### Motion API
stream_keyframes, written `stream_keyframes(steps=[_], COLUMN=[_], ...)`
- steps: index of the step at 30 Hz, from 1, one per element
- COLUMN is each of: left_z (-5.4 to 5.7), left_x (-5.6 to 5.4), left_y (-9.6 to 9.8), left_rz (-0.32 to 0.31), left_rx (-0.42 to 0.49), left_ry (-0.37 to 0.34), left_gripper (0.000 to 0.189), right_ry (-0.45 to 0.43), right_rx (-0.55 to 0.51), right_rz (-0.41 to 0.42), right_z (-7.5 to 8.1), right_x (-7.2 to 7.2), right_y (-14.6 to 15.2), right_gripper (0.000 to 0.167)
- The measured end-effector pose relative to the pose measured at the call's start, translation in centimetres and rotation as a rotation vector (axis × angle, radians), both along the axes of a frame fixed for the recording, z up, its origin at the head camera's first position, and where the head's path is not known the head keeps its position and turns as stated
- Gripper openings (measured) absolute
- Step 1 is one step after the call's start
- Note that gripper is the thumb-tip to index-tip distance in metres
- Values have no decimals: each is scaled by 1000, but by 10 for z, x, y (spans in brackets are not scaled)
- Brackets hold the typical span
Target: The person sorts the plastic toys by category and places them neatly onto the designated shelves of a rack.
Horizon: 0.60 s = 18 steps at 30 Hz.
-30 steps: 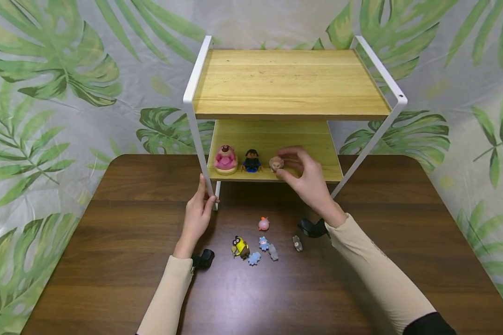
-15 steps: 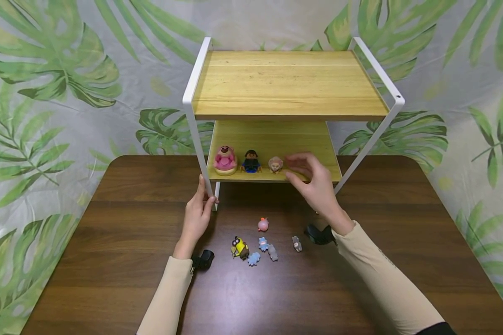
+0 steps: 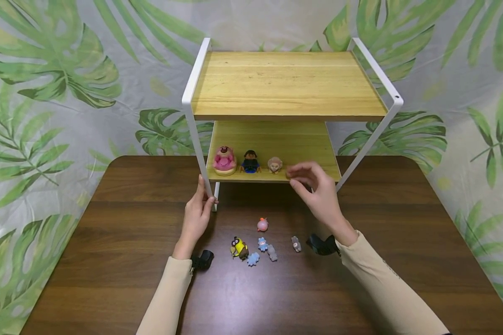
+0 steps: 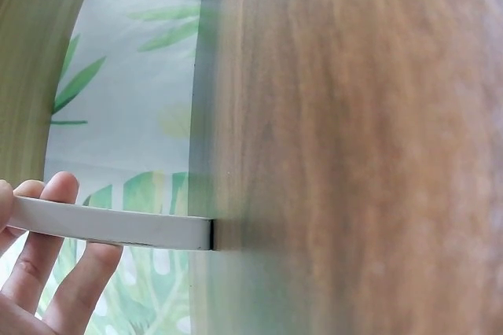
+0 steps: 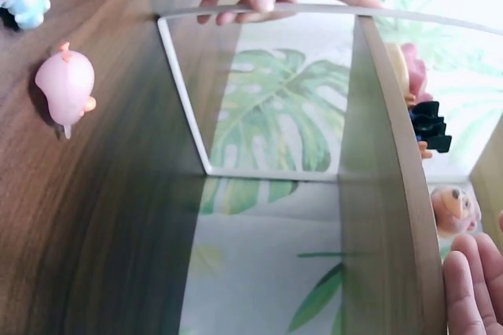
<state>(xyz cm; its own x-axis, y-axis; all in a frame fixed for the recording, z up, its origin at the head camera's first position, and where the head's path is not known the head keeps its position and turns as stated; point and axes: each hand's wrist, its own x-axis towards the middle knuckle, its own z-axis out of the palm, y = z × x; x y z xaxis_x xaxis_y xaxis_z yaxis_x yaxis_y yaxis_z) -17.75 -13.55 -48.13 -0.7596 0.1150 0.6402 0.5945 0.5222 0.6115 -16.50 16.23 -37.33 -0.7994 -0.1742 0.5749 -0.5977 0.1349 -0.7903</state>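
Observation:
My left hand (image 3: 198,216) holds the white front-left leg (image 4: 118,223) of a two-tier shelf, its fingers on both sides of the leg in the left wrist view. Just right of a small pale round-headed figurine (image 3: 275,165), my right hand (image 3: 320,190) hovers at the lower shelf's front edge. Its fingers are loosely bent, apart from the figurine, and nothing shows between them. Left of that figurine on the lower board (image 3: 302,139) stand a dark-haired toy figure (image 3: 250,162) in black and blue and a pink bear figurine (image 3: 224,160).
Several small figurines lie on the brown table (image 3: 121,260) before the shelf: a pink one (image 3: 262,224), a yellow-and-brown one (image 3: 239,248), blue ones such as this spiky piece (image 3: 253,259), and grey ones, one (image 3: 295,244) further right. The wooden top board (image 3: 285,83) overhangs the lower one.
My right hand has let go of the pale round-headed figurine and drawn back to the right and toward me. The figurine stays on the lower shelf. My left hand keeps its hold.

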Motion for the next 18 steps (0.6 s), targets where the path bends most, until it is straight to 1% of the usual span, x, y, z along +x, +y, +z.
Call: stream_keyframes(steps=[11,18], left_z=[0,0], left_x=[0,1], left_y=[0,0], left_rz=[-4,-8], left_rx=[4,5], left_ry=[-13,-18], left_gripper=[100,99], right_ry=[-27,-45], right_rx=[43,68], right_rz=[35,42], right_z=[-17,-23], right_x=[9,12], right_y=[-3,-5], right_gripper=[20,20])
